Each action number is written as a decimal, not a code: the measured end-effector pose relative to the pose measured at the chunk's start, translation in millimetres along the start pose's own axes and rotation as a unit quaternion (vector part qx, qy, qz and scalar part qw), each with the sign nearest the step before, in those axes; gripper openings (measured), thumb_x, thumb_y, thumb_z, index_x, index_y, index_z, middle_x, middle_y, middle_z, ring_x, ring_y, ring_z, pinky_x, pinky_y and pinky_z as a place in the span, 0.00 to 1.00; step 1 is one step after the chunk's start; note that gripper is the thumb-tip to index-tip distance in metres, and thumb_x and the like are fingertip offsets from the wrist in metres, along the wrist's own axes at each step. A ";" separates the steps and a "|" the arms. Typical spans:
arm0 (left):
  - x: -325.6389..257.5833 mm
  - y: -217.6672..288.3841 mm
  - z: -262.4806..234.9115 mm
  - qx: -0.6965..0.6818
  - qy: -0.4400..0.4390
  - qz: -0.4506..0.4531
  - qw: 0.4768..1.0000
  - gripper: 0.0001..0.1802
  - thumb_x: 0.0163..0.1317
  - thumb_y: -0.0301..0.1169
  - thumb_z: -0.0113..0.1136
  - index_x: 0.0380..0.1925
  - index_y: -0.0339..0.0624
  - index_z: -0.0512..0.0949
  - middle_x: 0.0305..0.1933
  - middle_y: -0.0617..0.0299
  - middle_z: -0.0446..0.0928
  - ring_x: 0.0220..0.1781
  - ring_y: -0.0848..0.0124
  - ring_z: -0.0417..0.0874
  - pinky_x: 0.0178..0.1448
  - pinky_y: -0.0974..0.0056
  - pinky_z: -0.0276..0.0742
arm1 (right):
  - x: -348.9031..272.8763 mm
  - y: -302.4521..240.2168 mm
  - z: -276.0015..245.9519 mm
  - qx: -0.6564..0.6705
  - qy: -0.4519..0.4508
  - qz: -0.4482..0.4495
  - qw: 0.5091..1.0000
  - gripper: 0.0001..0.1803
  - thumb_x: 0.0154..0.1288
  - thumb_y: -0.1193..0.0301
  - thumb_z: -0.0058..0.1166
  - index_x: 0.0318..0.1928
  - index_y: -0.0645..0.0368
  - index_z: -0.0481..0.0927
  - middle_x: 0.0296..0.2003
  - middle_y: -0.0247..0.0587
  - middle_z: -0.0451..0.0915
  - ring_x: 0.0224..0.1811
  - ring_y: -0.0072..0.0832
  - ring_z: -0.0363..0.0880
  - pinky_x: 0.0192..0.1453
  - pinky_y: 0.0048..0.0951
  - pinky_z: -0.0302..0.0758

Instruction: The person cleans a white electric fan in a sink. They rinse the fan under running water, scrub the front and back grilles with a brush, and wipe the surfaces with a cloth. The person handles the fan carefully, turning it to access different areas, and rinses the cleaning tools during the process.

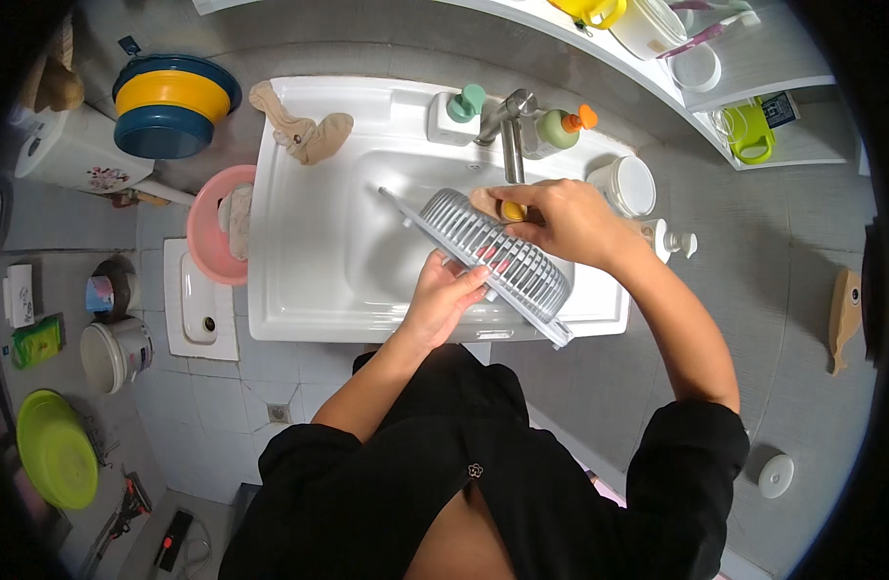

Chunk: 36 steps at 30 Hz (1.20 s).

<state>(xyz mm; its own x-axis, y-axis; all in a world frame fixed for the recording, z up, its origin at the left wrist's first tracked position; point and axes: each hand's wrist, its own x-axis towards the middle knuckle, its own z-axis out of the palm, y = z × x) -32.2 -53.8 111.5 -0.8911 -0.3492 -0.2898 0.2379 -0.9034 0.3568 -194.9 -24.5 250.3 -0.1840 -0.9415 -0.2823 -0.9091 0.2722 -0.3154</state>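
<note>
Pink plastic basin [212,232] sat left of white ceramic sink [299,280], smooth and glossy. Left hand [442,295] clamped on lower rim of grey slatted plastic basket [483,253], held tilted over sink bowl under metal faucet [510,130]. Right hand [560,217] pressed closed on yellow sponge [512,210] against ribbed basket side. Looked like mid-scrub; next move probably needs turning basket to reach unwashed slats. Soap bottles flanked faucet.
</note>
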 end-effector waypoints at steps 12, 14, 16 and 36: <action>-1.3 11.3 7.0 0.053 -0.063 -0.043 0.996 0.17 0.54 0.20 0.55 0.43 0.38 0.64 0.41 0.58 0.72 0.41 0.70 0.76 0.40 0.63 0.75 | 12.6 -20.9 -0.1 -0.239 -0.137 -0.118 0.954 0.20 0.47 0.66 0.58 0.45 0.45 0.78 0.18 0.37 0.76 0.23 0.36 0.76 0.29 0.35 0.70; -2.9 13.6 10.6 0.061 -0.063 -0.048 0.995 0.19 0.53 0.19 0.55 0.45 0.38 0.63 0.41 0.57 0.72 0.42 0.70 0.76 0.41 0.62 0.75 | 17.1 -21.1 -17.0 -0.231 -0.162 -0.108 0.953 0.19 0.46 0.66 0.58 0.44 0.45 0.79 0.19 0.37 0.77 0.24 0.35 0.76 0.29 0.34 0.71; -5.2 15.3 14.7 0.064 -0.051 -0.042 0.996 0.21 0.53 0.19 0.56 0.46 0.38 0.61 0.41 0.57 0.72 0.43 0.69 0.76 0.42 0.62 0.75 | 17.2 -17.4 -20.7 -0.227 -0.146 -0.149 0.951 0.19 0.44 0.67 0.59 0.42 0.45 0.80 0.20 0.37 0.77 0.25 0.34 0.77 0.30 0.33 0.71; -3.3 33.8 7.7 0.106 -0.051 -0.017 0.993 0.21 0.50 0.15 0.53 0.46 0.35 0.64 0.43 0.57 0.73 0.44 0.70 0.75 0.49 0.63 0.73 | 37.6 -7.2 -14.7 -0.244 -0.076 -0.252 0.933 0.18 0.47 0.68 0.58 0.43 0.44 0.80 0.20 0.35 0.75 0.23 0.34 0.76 0.27 0.33 0.71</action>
<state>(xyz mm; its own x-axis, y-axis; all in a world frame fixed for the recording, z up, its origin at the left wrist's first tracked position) -24.2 -81.3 131.3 -0.9341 -0.2831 -0.2174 0.1303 -0.8375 0.5307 -200.8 -64.8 255.3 0.3351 -0.8763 -0.3461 -0.9346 -0.3558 -0.0040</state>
